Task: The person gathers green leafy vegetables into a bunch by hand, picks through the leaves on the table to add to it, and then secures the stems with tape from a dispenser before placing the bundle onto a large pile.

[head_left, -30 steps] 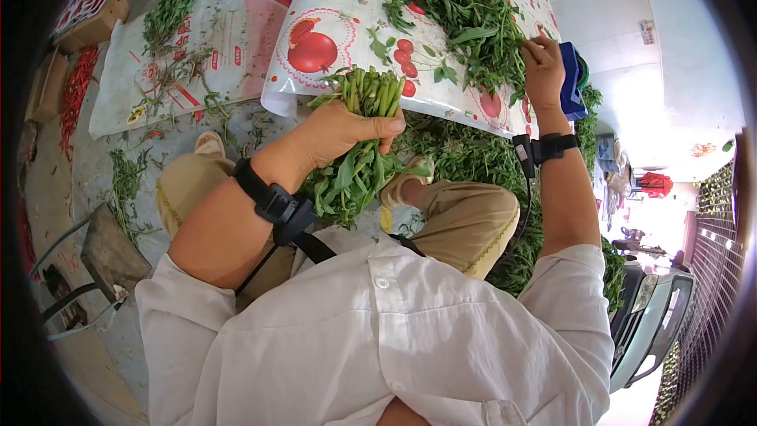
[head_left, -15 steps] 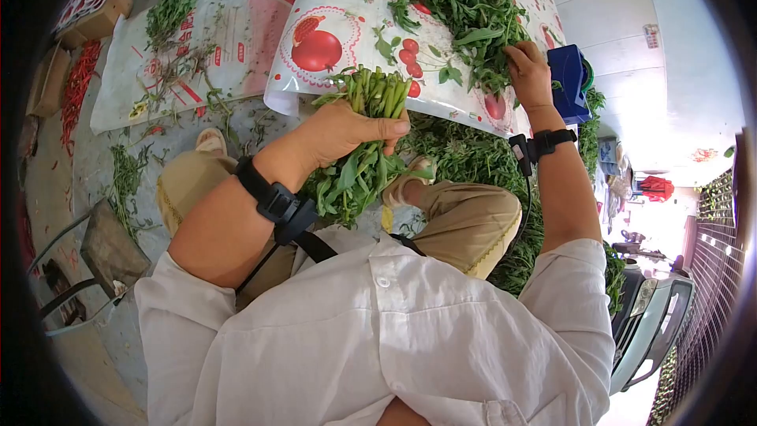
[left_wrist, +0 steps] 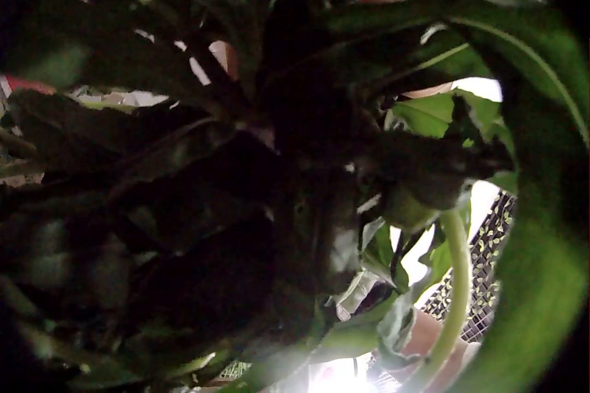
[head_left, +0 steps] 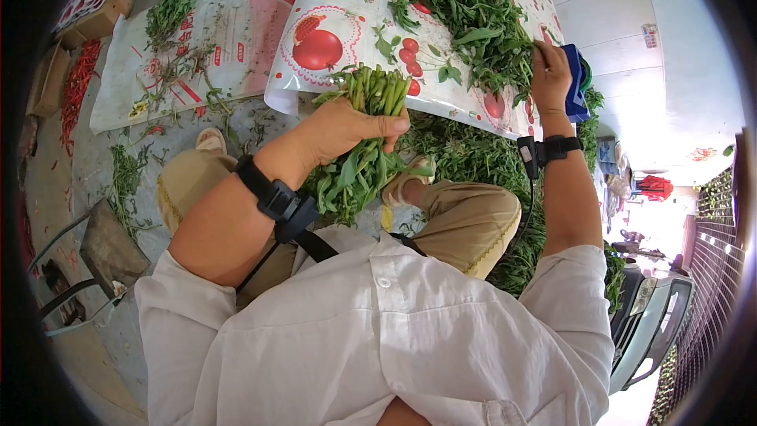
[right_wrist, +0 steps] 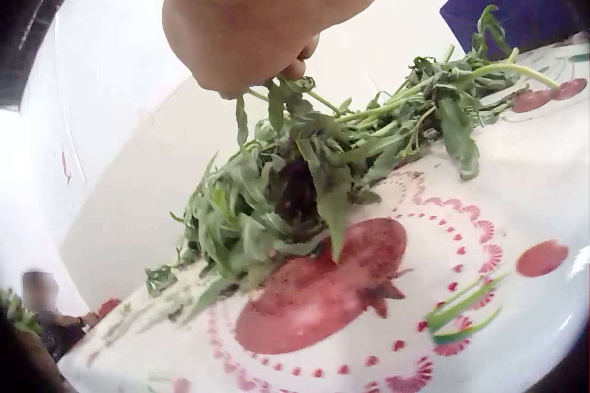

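Note:
My left hand grips a thick bunch of leafy greens, cut stem ends up and leaves hanging below the fist. In the left wrist view, dark leaves of that bunch fill most of the picture. On the table with the fruit-printed cover lies a loose pile of leafy greens. My right hand is at the pile's right edge. Seen from the right wrist, its curled fingers pinch a sprig at the top of the pile.
A blue tape dispenser with a green roll stands just right of my right hand. More greens cover the floor under the table. To the left are a white sack with scattered stalks, red chillies and a metal-framed stool.
My right hand shifted left along the pile's edge, then back right toward the tape dispenser. My left hand keeps its grip on the bunch, nearly still.

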`<state>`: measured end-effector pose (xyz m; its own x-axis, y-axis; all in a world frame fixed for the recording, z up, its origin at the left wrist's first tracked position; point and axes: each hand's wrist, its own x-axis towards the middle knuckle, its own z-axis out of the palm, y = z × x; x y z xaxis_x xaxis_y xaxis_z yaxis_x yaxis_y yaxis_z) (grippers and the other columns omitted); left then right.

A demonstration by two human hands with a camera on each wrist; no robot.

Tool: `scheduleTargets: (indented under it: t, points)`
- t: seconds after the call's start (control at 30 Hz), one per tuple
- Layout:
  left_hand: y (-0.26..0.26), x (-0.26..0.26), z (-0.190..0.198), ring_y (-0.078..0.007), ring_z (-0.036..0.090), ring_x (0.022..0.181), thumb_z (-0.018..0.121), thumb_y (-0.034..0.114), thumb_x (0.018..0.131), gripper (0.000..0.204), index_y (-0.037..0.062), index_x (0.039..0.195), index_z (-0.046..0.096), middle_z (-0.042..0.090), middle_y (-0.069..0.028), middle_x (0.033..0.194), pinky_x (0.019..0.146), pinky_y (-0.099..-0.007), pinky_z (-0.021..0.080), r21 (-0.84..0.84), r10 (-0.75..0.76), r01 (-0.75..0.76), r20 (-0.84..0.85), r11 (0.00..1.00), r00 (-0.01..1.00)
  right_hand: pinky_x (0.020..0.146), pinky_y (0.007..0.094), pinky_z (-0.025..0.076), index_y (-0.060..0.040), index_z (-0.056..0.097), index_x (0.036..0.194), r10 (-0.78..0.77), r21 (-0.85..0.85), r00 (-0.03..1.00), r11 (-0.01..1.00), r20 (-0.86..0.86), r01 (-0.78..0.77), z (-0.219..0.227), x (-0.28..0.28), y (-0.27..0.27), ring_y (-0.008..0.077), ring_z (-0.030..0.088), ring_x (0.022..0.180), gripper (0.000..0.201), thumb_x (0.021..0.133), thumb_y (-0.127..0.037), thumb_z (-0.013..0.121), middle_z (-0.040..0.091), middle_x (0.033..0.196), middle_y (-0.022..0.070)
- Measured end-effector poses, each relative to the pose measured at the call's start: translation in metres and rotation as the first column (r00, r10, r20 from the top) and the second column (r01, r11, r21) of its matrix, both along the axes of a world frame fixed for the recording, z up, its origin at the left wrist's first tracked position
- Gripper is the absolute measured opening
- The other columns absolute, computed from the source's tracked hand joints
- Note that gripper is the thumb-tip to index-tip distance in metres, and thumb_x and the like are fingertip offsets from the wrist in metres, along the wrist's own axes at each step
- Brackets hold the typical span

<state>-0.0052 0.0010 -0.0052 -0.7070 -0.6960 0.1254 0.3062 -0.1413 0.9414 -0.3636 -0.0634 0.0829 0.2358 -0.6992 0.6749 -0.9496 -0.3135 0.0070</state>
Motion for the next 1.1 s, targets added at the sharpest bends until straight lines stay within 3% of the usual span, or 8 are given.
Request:
scheduleTargets:
  t: [0.1,0.2,0.37,0.5,0.63,0.87,1.03,1.1]
  points:
    - [0.0,0.0,0.001,-0.0084,0.048,0.064,0.06,0.03,0.082,0.026,0.0071,0.07,0.057,0.056,0.0017,0.063,0.062,-0.0248,0.038,0.009,0.004,-0.004,-0.011,1.0,1.0,0.065,0.0228,0.049,-0.0011,0.063,0.096,-0.059,-0.018,0.983,0.998,0.173,0.063,0.011,-0.013,0.004,0.0109,0.059,0.073,0.016,0.081,-0.003,0.06,0.062,0.085,0.0061]
    - [0.001,0.0,0.0,-0.0084,0.048,0.064,0.06,0.03,0.082,0.025,0.0072,0.07,0.057,0.056,0.0014,0.063,0.063,-0.0248,0.038,0.014,0.025,-0.025,-0.018,1.0,1.0,0.064,0.0234,0.048,-0.0007,0.063,0.093,-0.039,-0.033,0.809,0.997,0.587,0.072,0.02,-0.027,0.009,0.0128,0.061,0.068,0.015,0.078,-0.002,0.061,0.063,0.082,0.0065]
    - [0.001,0.001,-0.002,-0.0084,0.049,0.064,0.06,0.028,0.082,0.023,0.0071,0.074,0.057,0.056,0.0011,0.064,0.063,-0.0241,0.038,0.025,0.016,-0.015,-0.033,1.0,0.999,0.064,0.0237,0.051,0.0045,0.059,0.097,0.037,-0.119,0.611,0.988,0.791,0.094,0.048,-0.037,0.031,0.0155,0.062,0.069,0.016,0.082,0.0,0.057,0.063,0.08,0.0109]
    - [0.002,0.001,-0.001,-0.0084,0.049,0.064,0.061,0.027,0.082,0.021,0.007,0.078,0.057,0.056,0.001,0.065,0.064,-0.0239,0.038,0.048,0.002,0.001,-0.057,0.999,0.998,0.067,0.0266,0.053,0.0061,0.057,0.095,0.096,-0.251,0.6,0.951,0.794,0.18,0.072,-0.026,0.054,0.0183,0.062,0.072,0.014,0.082,0.001,0.056,0.062,0.085,0.0136]
    - [0.002,0.002,0.002,-0.0086,0.05,0.064,0.061,0.027,0.082,0.02,0.0067,0.081,0.057,0.057,0.0007,0.065,0.064,-0.0238,0.038,0.032,0.018,-0.016,-0.051,0.999,0.999,0.068,0.0267,0.054,0.0084,0.052,0.096,0.302,-0.392,0.557,0.919,0.774,0.047,0.095,-0.005,0.077,0.0204,0.062,0.075,0.014,0.083,0.003,0.054,0.06,0.086,0.0168]
    - [0.001,0.0,-0.004,-0.0109,0.051,0.062,0.062,0.023,0.082,0.021,0.0035,0.078,0.055,0.055,-0.0023,0.063,0.061,-0.0242,0.041,0.006,0.07,-0.07,-0.077,0.998,0.995,0.072,0.0291,0.054,0.0084,0.053,0.095,0.344,-0.453,0.585,0.89,0.735,0.045,0.102,-0.001,0.087,0.0232,0.062,0.079,0.013,0.084,0.002,0.053,0.06,0.09,0.0174]
    - [0.002,0.001,-0.002,-0.011,0.051,0.061,0.062,0.022,0.081,0.02,0.0034,0.078,0.055,0.055,-0.0025,0.063,0.06,-0.0242,0.041,0.005,0.078,-0.078,-0.075,0.997,0.994,0.074,0.0275,0.053,0.0061,0.054,0.094,0.16,-0.507,0.931,0.861,0.328,0.031,0.109,0.012,0.095,0.0207,0.062,0.083,0.012,0.083,0.002,0.056,0.061,0.093,0.0143]
    - [0.002,0.002,-0.001,-0.0093,0.05,0.065,0.061,0.026,0.082,0.021,0.0061,0.076,0.057,0.056,0.0,0.064,0.065,-0.0242,0.039,0.031,0.06,-0.058,-0.068,0.998,0.996,0.074,0.0262,0.052,0.0047,0.055,0.095,0.164,-0.519,0.958,0.855,0.233,-0.02,0.107,0.014,0.092,0.018,0.061,0.082,0.012,0.083,0.002,0.057,0.061,0.093,0.0117]
